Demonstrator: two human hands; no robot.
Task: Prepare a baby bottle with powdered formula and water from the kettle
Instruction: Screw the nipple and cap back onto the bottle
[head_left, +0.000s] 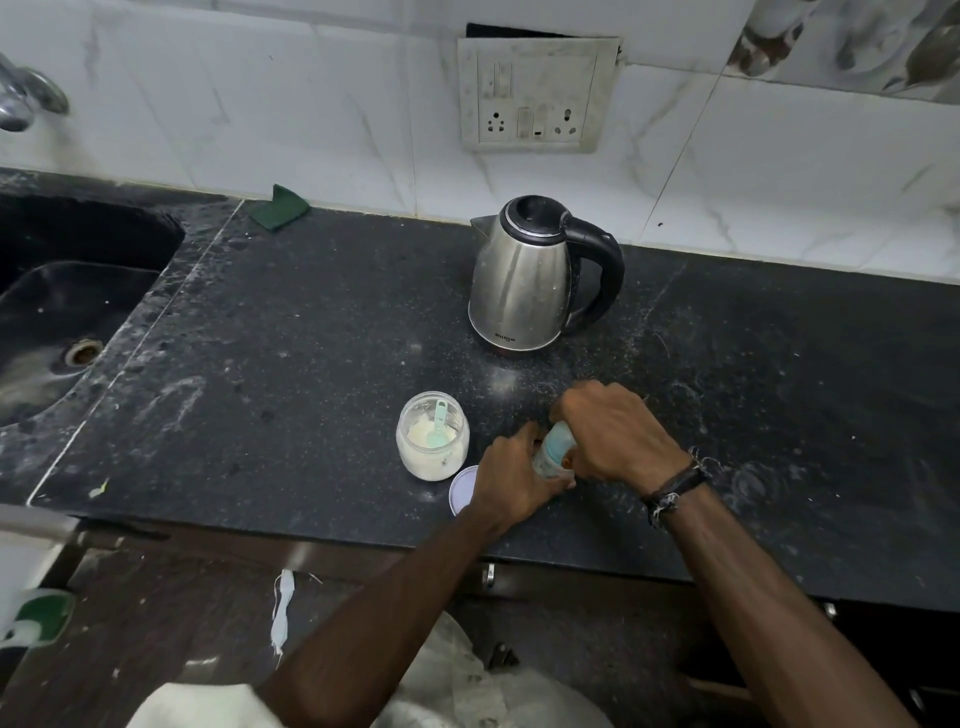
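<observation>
Both hands clamp the baby bottle (555, 451) near the counter's (311, 322) front edge: left hand (511, 475) grips its body, right hand (615, 434) curls over its top. Open formula jar (432, 441) stands just left; kettle (530, 275) farther back.

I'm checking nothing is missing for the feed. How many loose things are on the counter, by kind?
Kettle: 1
Powder jar: 1
Scoop, in the jar: 1
Jar lid: 1
Baby bottle, held by both hands: 1
Green cloth: 1
Total: 6
</observation>
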